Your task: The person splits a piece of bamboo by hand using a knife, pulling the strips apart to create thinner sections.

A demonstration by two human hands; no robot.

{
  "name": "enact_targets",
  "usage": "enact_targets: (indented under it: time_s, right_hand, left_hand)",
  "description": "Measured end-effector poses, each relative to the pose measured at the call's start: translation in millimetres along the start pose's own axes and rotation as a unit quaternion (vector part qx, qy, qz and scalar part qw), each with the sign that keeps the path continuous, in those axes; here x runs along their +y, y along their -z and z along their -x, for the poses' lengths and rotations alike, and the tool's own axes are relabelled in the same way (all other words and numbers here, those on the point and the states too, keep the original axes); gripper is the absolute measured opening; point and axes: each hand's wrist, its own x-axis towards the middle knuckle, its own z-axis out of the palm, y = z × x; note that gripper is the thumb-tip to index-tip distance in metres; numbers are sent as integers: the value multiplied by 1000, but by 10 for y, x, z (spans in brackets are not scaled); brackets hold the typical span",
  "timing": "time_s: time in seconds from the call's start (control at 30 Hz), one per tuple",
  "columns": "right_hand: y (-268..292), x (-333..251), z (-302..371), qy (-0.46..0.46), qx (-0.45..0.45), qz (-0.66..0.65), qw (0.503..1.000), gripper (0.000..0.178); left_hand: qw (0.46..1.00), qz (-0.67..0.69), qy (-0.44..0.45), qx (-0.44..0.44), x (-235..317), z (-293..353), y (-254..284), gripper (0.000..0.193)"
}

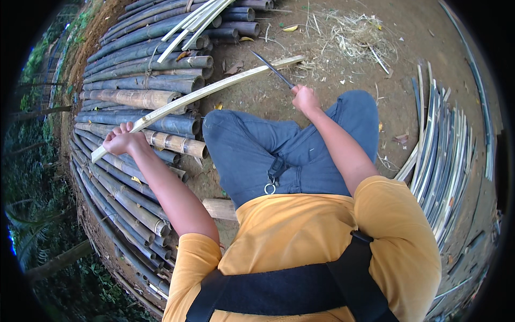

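Observation:
My left hand (pixel 125 140) is closed around a long pale bamboo strip (pixel 198 95) near its lower left end. The strip slants up to the right, over the ends of several bamboo poles, and its far end reaches above my knees. My right hand (pixel 306 100) grips the handle of a knife (pixel 276 71) with a long, narrow dark blade. That blade points up and to the left and crosses the strip near its far end; whether the two touch I cannot tell. Both forearms are stretched forward over my bent legs.
Dark bamboo poles (pixel 155 83) lie stacked along the left, with loose split strips (pixel 198 21) on top. Pale shavings (pixel 365 40) are heaped on the dirt ground ahead. At the right lies a bundle of thin bamboo strips (pixel 442 161). A wooden piece (pixel 220 209) shows beside my hip.

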Motion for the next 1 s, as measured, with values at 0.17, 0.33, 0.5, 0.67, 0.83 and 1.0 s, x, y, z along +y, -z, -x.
enact_targets:
  time_s: [0.17, 0.33, 0.5, 0.67, 0.83, 1.0]
  right_hand:
    - [-48, -73, 51, -14, 8, 0, 1000, 23]
    - [37, -32, 9, -8, -8, 4, 1000, 24]
    - [6, -31, -105, -24, 35, -1, 999, 20]
    - [31, -119, 129, 38, 5, 19, 999, 19]
    - [62, 61, -278, -74, 4, 13, 997, 26]
    - [6, -10, -39, -20, -16, 54, 998, 25]
  left_hand:
    - [1000, 7, 0, -15, 24, 109, 23, 19]
    - [1000, 11, 2, -29, 17, 112, -12, 19]
    - [1000, 17, 0, -21, 50, 223, -63, 19]
    - [997, 34, 7, -63, 108, 199, -30, 21]
    - [997, 32, 0, -75, 99, 196, -131, 21]
    - [997, 25, -8, -75, 109, 198, -43, 20]
